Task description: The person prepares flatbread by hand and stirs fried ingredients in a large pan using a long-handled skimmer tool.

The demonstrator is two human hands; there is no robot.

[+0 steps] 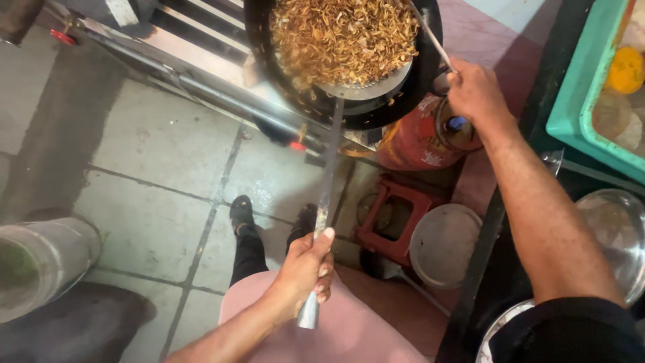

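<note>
One wok (430, 40), two ladles, two hands

wok (269, 40) cropped (top edge), bowl (621, 235) cropped

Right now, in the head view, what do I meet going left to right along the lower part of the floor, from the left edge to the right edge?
Steel drum → left hand gripping the long steel handle → red stool → round grey lid → steel bowl.
</note>
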